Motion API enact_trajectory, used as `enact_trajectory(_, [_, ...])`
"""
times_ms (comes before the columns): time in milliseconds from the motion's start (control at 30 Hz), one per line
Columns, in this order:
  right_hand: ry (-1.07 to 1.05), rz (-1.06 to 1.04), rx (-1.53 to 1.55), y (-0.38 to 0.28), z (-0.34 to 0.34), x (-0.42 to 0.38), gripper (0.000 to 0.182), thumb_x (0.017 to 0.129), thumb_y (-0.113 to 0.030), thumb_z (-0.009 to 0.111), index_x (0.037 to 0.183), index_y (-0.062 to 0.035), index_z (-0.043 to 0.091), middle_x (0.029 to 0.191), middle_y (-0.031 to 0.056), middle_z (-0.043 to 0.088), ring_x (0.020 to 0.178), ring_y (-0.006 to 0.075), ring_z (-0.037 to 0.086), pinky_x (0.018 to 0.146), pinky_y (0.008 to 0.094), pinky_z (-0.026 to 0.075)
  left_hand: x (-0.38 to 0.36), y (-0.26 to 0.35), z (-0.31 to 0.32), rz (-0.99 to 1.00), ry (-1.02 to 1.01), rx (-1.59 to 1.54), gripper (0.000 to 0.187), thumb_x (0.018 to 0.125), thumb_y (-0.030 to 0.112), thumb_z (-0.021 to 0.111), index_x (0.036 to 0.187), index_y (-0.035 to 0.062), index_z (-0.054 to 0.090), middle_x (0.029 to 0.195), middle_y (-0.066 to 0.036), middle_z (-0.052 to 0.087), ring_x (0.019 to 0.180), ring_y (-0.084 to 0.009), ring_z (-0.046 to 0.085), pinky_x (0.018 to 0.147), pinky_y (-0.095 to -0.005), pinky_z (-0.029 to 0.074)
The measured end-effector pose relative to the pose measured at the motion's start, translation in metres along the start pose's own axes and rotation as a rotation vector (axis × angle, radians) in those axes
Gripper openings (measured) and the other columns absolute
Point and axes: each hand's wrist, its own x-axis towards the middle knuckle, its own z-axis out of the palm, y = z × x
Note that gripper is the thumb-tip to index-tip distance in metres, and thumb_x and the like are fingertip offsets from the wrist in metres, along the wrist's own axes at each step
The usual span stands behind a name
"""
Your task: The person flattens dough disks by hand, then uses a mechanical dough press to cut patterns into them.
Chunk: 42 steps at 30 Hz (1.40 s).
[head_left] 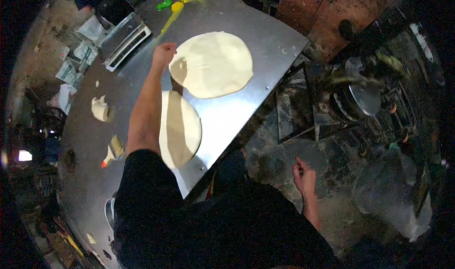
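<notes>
My left hand point(164, 55) is at the left edge of a large flat round of pale dough point(215, 64), its fingers drawn together. Whether they pinch the dough's edge cannot be made out. A second dough round point(179, 127) lies nearer to me, partly behind my left forearm and crossed by its shadow. Both rounds lie flat on the metal table point(227, 122). Out beyond the table's right edge, my right hand point(304, 176) hangs over the floor with nothing visible in it, its fingers loosely bent and partly apart.
On the table's left are a dough lump point(100, 109) and a brush point(113, 151). A metal tray-like object point(128, 47) sits at the upper left, with yellow and green items point(164, 4) at the far edge. Metal frames point(296, 103) and a plastic bag point(391, 191) are at the right.
</notes>
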Motion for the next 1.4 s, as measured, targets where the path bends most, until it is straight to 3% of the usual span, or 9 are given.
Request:
enact_trajectory(100, [-0.06,0.174,0.057,-0.018,-0.011,0.051,0.033,0.09,-0.021,0.059,0.116,-0.0012,0.062,0.089,0.0175,0.068,0.079,0.0236,0.068,0.068,0.0337,0.053,0.069,-0.023,0.062,0.088,0.328,0.454,0.064,0.081,0.057,0.061,0.122,0.0082,0.058,0.119,-0.018,0.059,0.108,-0.0312,0.058,0.095,-0.0434,0.044])
enact_trajectory(200, [-0.077,0.249,0.076,-0.042,-0.008,0.091,0.029,0.091,-0.019,0.058,0.114,-0.0016,0.063,0.089,0.0171,0.068,0.076,0.0237,0.067,0.067,0.0334,0.053,0.087,-0.008,0.092,-0.026,0.087,0.865,0.07,0.078,0.064,0.059,0.123,0.0104,0.058,0.128,-0.014,0.053,0.12,-0.0342,0.049,0.104,-0.0406,0.037])
enact_trajectory(467, [-0.157,-0.06,0.875,-0.081,0.064,0.221,0.03,0.091,-0.01,0.06,0.119,0.0021,0.058,0.106,0.0101,0.066,0.094,0.0199,0.063,0.082,0.0309,0.051,0.05,0.047,0.078,0.03,-0.081,0.373,0.045,0.07,0.033,0.075,0.107,0.0094,0.062,0.105,-0.013,0.065,0.098,-0.0319,0.061,0.084,-0.0404,0.049])
enact_trajectory(700, [-0.411,0.276,1.698,-0.205,0.124,0.292,0.048,0.092,-0.031,0.052,0.132,-0.0042,0.046,0.124,0.0111,0.055,0.108,0.0264,0.057,0.086,0.0407,0.051,-0.154,0.221,0.069,0.474,0.064,-0.14,0.029,0.065,0.018,0.069,0.091,0.004,0.068,0.083,-0.021,0.065,0.078,-0.0363,0.065,0.07,-0.0448,0.051])
enact_trajectory(900, [-0.634,0.137,1.484,-0.131,0.094,0.238,0.048,0.091,-0.032,0.053,0.131,-0.0081,0.047,0.127,0.0105,0.052,0.111,0.0292,0.054,0.087,0.044,0.049,-0.301,0.275,0.085,0.441,-0.117,-0.056,0.028,0.082,0.024,0.066,0.101,0.0039,0.063,0.097,-0.018,0.066,0.085,-0.0335,0.064,0.075,-0.0441,0.052])
enact_trajectory(1100, [-0.747,-0.103,1.3,-0.116,0.037,0.219,0.048,0.089,-0.034,0.054,0.131,-0.012,0.048,0.13,0.0099,0.049,0.114,0.032,0.051,0.088,0.0472,0.047,-0.364,0.16,0.072,-0.369,0.862,-0.499,0.055,0.09,0.045,0.058,0.133,0.012,0.048,0.119,-0.013,0.058,0.103,-0.0221,0.056,0.08,-0.0361,0.047])
enact_trajectory(1167, [-0.8,-0.208,1.269,-0.135,0.029,0.212,0.048,0.088,-0.035,0.054,0.131,-0.0133,0.048,0.131,0.0097,0.048,0.114,0.033,0.05,0.088,0.0483,0.047,-0.387,0.142,0.078,-0.536,0.732,-0.615,0.063,0.09,0.052,0.052,0.139,0.014,0.039,0.13,-0.013,0.05,0.111,-0.0243,0.052,0.085,-0.0361,0.046])
enact_trajectory(1267, [-0.896,-0.347,1.21,-0.163,0.016,0.191,0.048,0.088,-0.036,0.055,0.131,-0.0153,0.048,0.133,0.0094,0.047,0.116,0.0344,0.048,0.089,0.0499,0.046,-0.424,0.141,0.08,-0.184,0.208,-1.531,0.082,0.089,0.063,0.044,0.146,0.0069,0.024,0.142,-0.014,0.04,0.124,-0.0276,0.047,0.102,-0.0454,0.041])
enact_trajectory(1400, [-1.084,-0.499,1.094,-0.211,0.029,0.126,0.049,0.086,-0.037,0.055,0.131,-0.0179,0.049,0.135,0.009,0.045,0.117,0.0362,0.046,0.089,0.0521,0.044,-0.505,0.163,0.051,-0.09,0.637,-1.552,0.062,0.091,0.036,0.059,0.137,0.0036,0.035,0.126,-0.013,0.054,0.111,-0.0248,0.056,0.094,-0.0433,0.048])
